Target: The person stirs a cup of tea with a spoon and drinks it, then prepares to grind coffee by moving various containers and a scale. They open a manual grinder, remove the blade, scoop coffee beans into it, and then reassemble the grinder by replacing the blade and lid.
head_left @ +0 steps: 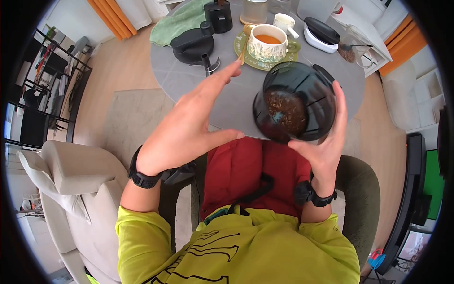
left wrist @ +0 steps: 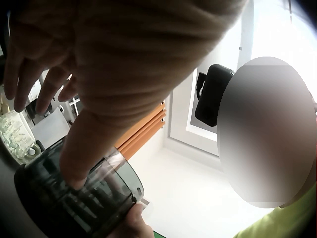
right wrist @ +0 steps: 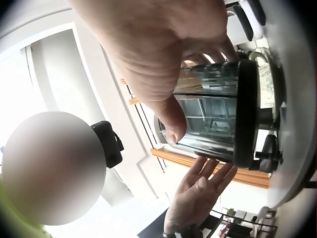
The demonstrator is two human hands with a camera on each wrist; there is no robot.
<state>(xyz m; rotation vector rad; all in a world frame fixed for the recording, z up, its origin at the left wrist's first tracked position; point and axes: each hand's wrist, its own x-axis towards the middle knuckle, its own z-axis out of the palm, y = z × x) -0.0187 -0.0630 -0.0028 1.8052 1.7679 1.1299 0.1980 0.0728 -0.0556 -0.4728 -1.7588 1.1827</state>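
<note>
A smoky, see-through container point(head_left: 318, 102) with brown loose bits point(head_left: 286, 111) inside is tilted above the table's near edge. My right hand point(head_left: 328, 146) grips its side, thumb in front and fingers behind; in the right wrist view the thumb of that hand point(right wrist: 161, 64) presses on the clear wall of the container point(right wrist: 210, 116). Left of it, my left hand point(head_left: 182, 123) is held up with straight, spread fingers and nothing in them. A gap shows between that hand and the container in the head view. The left wrist view has the container point(left wrist: 99, 198) beyond the left thumb.
On the grey round table point(head_left: 236, 102) stand a patterned cup point(head_left: 267, 49) of orange-brown liquid on a green plate point(head_left: 241, 45), a white mug point(head_left: 284, 22), a black lidded piece point(head_left: 193, 45), a bladed part point(head_left: 206, 62), a black pot point(head_left: 218, 16), a green cloth point(head_left: 177, 23) and a black-and-white case point(head_left: 321, 35).
</note>
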